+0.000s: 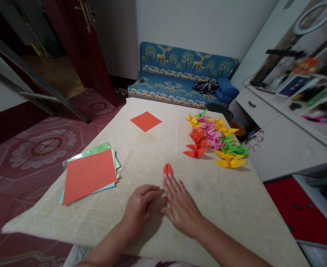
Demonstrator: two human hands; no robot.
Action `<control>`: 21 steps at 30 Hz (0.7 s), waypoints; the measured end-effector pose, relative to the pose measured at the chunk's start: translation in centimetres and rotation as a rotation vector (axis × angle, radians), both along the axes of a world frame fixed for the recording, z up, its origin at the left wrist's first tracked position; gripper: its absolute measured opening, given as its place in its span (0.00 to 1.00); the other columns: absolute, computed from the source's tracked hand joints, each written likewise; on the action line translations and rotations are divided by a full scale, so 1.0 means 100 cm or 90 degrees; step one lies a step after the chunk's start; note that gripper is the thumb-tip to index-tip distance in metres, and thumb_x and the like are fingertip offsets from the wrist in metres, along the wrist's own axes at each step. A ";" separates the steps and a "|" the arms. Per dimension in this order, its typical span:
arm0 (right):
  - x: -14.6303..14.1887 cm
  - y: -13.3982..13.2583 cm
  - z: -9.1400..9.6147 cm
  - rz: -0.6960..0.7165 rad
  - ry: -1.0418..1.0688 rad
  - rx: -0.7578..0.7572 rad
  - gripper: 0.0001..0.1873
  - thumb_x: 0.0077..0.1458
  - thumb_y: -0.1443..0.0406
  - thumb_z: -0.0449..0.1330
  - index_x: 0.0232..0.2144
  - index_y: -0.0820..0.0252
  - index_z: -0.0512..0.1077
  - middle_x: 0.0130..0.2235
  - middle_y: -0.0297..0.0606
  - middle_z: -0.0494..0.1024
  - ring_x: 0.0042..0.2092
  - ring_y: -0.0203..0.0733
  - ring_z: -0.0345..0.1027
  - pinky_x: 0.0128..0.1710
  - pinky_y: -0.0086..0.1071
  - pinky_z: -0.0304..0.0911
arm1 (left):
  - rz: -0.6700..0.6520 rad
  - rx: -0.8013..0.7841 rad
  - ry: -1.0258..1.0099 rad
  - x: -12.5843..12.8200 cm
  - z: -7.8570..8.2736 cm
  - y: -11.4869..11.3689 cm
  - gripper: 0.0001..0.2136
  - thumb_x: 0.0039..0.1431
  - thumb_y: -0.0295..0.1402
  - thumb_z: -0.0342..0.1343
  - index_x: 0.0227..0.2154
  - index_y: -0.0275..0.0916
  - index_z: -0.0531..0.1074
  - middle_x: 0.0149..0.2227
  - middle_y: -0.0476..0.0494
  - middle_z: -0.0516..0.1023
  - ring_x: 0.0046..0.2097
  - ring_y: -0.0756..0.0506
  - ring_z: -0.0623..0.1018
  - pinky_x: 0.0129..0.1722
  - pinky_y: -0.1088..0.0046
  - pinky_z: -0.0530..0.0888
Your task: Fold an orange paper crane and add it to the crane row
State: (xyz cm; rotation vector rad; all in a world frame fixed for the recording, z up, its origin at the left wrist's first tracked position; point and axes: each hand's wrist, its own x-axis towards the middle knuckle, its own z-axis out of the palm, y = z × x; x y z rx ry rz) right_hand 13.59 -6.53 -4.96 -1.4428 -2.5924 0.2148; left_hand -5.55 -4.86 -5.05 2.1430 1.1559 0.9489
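Observation:
My right hand lies flat, fingers stretched out, pressing on a folded red paper piece whose tip sticks out past the fingertips. My left hand rests beside it with fingers curled, touching the right hand's thumb side near the hidden part of the paper. Both are on a beige table. A stack of coloured paper sheets with a red sheet on top lies to the left. A single red square sheet lies farther back.
A heap of folded paper cranes in yellow, pink, red and green sits at the table's right rear. Behind the table is a blue patterned sofa. White cabinets stand to the right, red floor tiles to the left.

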 end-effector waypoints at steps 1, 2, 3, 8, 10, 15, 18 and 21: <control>0.001 -0.007 0.001 0.013 0.010 -0.016 0.41 0.58 0.55 0.55 0.65 0.65 0.43 0.68 0.48 0.38 0.68 0.51 0.29 0.64 0.51 0.39 | 0.000 -0.009 -0.006 0.001 0.001 0.004 0.17 0.54 0.20 0.46 0.39 0.39 0.77 0.43 0.40 0.78 0.44 0.46 0.77 0.44 0.69 0.74; 0.002 -0.015 0.003 0.025 0.023 -0.034 0.41 0.57 0.54 0.55 0.65 0.65 0.44 0.67 0.48 0.39 0.68 0.51 0.30 0.65 0.50 0.39 | -0.002 -0.016 -0.009 0.002 0.002 0.009 0.18 0.55 0.20 0.45 0.40 0.39 0.77 0.43 0.40 0.78 0.44 0.46 0.77 0.44 0.69 0.74; 0.004 -0.022 0.005 0.042 0.044 -0.052 0.41 0.57 0.52 0.55 0.65 0.65 0.47 0.67 0.48 0.42 0.68 0.51 0.31 0.65 0.50 0.39 | -0.006 -0.018 -0.007 0.003 0.003 0.015 0.18 0.55 0.20 0.45 0.41 0.39 0.77 0.44 0.40 0.77 0.45 0.45 0.77 0.45 0.68 0.74; 0.021 -0.046 0.014 0.128 0.265 -0.217 0.20 0.61 0.57 0.52 0.52 0.55 0.70 0.55 0.41 0.71 0.59 0.45 0.61 0.61 0.44 0.52 | -0.093 0.062 0.072 0.016 0.014 0.051 0.20 0.56 0.20 0.46 0.47 0.42 0.74 0.53 0.38 0.72 0.55 0.40 0.70 0.53 0.60 0.69; 0.026 -0.052 0.013 0.051 0.412 -0.298 0.17 0.63 0.59 0.49 0.37 0.54 0.77 0.38 0.37 0.81 0.43 0.40 0.74 0.50 0.37 0.64 | -0.160 0.092 0.148 0.023 0.019 0.067 0.20 0.55 0.21 0.48 0.48 0.43 0.74 0.57 0.39 0.69 0.61 0.37 0.63 0.55 0.56 0.65; 0.028 -0.055 0.000 -0.196 0.665 -0.328 0.20 0.60 0.55 0.52 0.27 0.60 0.76 0.21 0.36 0.75 0.23 0.37 0.69 0.24 0.28 0.64 | -0.276 0.108 0.265 0.043 0.029 0.103 0.25 0.48 0.34 0.63 0.52 0.49 0.69 0.56 0.43 0.70 0.59 0.37 0.64 0.56 0.56 0.61; 0.025 -0.053 -0.002 -0.197 0.655 -0.313 0.18 0.59 0.56 0.54 0.26 0.60 0.76 0.20 0.36 0.74 0.23 0.36 0.68 0.24 0.28 0.64 | -0.334 0.111 0.361 0.053 0.036 0.117 0.21 0.36 0.39 0.69 0.38 0.46 0.77 0.45 0.42 0.76 0.49 0.38 0.71 0.50 0.62 0.64; 0.023 -0.052 -0.001 -0.210 0.654 -0.300 0.17 0.58 0.56 0.55 0.25 0.60 0.76 0.19 0.35 0.74 0.22 0.35 0.67 0.23 0.27 0.62 | -0.351 0.125 0.422 0.056 0.041 0.123 0.16 0.32 0.39 0.70 0.28 0.42 0.77 0.36 0.42 0.77 0.43 0.40 0.72 0.43 0.66 0.64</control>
